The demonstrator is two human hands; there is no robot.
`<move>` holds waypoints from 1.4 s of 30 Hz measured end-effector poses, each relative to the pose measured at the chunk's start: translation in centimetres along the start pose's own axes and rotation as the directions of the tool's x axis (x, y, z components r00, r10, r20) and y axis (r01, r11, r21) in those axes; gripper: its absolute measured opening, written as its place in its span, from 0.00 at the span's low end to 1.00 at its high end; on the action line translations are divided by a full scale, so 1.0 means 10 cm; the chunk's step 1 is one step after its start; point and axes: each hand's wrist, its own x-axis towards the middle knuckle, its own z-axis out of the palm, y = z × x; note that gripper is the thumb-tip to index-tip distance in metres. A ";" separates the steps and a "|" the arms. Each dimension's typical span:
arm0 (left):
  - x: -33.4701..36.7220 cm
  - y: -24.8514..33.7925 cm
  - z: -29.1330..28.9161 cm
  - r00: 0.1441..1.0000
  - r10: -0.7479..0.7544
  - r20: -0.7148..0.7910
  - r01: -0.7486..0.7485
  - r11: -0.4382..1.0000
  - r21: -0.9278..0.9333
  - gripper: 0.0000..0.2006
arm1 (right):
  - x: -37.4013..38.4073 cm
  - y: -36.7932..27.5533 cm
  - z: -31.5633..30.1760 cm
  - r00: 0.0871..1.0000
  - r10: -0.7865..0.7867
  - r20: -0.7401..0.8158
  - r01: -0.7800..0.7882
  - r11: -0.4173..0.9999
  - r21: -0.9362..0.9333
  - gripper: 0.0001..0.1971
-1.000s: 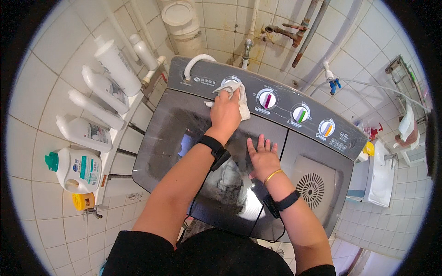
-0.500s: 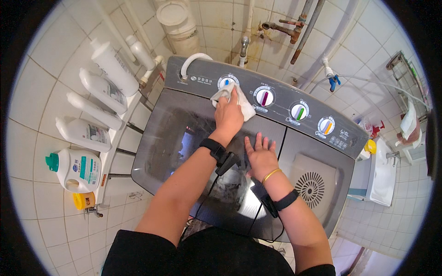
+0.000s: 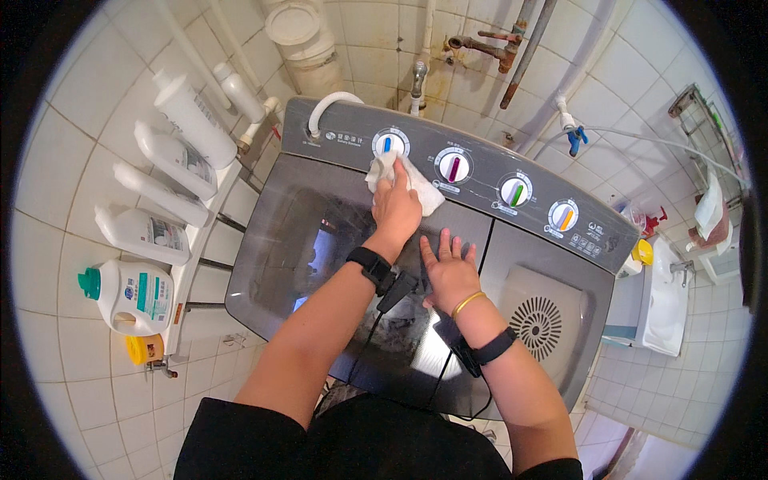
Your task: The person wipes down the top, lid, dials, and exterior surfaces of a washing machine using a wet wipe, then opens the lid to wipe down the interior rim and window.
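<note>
A crumpled white cloth (image 3: pixel 424 192) is under my left hand (image 3: pixel 397 210), just below the first dial (image 3: pixel 390 145) with a blue pointer. The fingers of that hand press and grip the cloth against the lower edge of the grey control panel (image 3: pixel 480 163). My right hand (image 3: pixel 450 272) lies with spread fingers on the dark glossy lid (image 3: pixel 276 240) of a twin-tub washing machine, left of the seam between its two lids. Nothing is in this hand. Both wrists wear black straps with small devices, and a gold bangle (image 3: pixel 469 303) circles the right one.
Along the left wall a white shelf (image 3: pixel 182 300) carries several white bottles and a green-capped jug (image 3: pixel 132 296). Rusty pipes (image 3: pixel 504 54) and a blue-handled valve (image 3: pixel 575 141) are on the tiled back wall. A white washbasin (image 3: pixel 666 300) stands at the right.
My left hand and the cloth have slipped slightly down off the first dial, which now shows more fully. The right hand stays spread on the lid.
</note>
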 end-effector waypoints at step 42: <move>0.07 -0.16 -0.03 0.996 0.086 0.025 -0.085 0.994 -0.066 0.39 | 0.03 -0.07 -0.02 0.999 0.015 0.045 -0.014 0.999 -0.035 0.61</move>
